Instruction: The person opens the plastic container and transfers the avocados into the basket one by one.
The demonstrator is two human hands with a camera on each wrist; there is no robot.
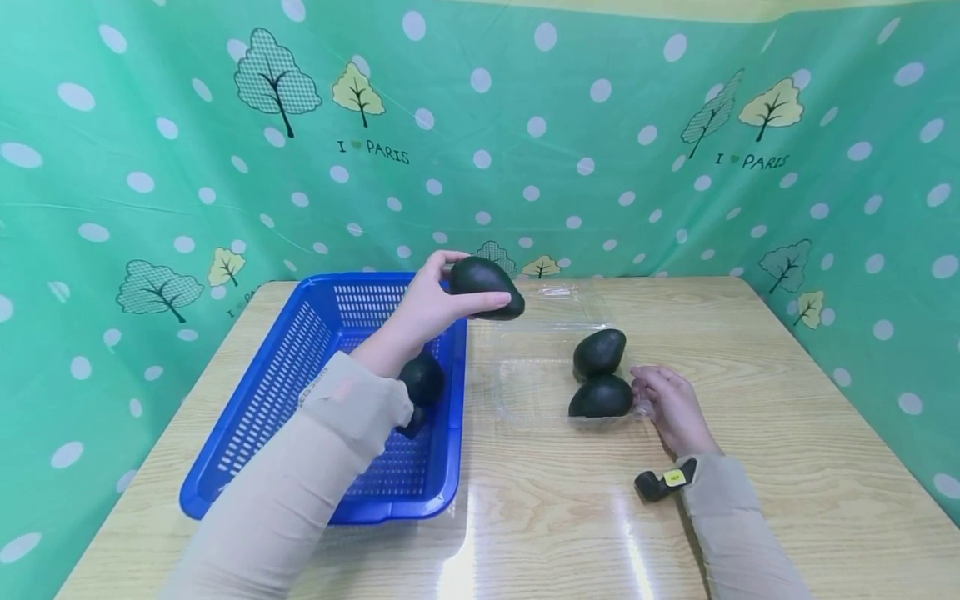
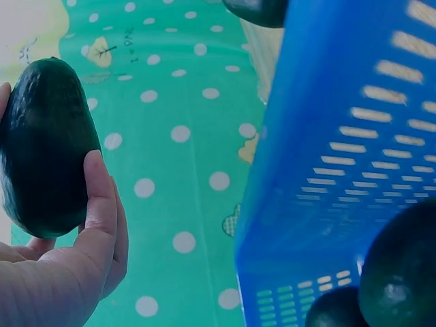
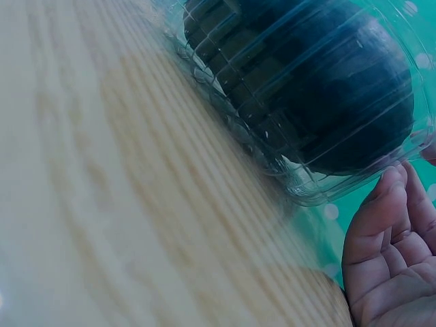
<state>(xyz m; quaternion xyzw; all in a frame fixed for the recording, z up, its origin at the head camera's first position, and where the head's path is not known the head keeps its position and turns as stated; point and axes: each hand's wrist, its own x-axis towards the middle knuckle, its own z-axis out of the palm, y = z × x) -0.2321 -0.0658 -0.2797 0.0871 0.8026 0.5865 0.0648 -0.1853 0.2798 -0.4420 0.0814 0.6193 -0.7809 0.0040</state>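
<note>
My left hand (image 1: 423, 308) grips a dark green avocado (image 1: 486, 287) in the air, past the upper right rim of the blue basket. In the left wrist view the thumb side is partly cut off, while fingers wrap the side of that avocado (image 2: 48, 150). A clear plastic container (image 1: 525, 392) lies open on the table. Two avocados sit in its right half, a rear one (image 1: 598, 353) and a front one (image 1: 602, 396). At the container's right edge, my right hand (image 1: 675, 412) pinches the rim; the right wrist view shows fingertips on the clear wall (image 3: 320, 191).
The blue basket (image 1: 450, 467) stands on the left, with dark avocados (image 1: 422, 379) inside, partly hidden by my left arm. The container's clear lid (image 1: 566, 304) lies folded back toward the green dotted curtain (image 1: 480, 192). Wooden tabletop (image 1: 540, 517) lies in front.
</note>
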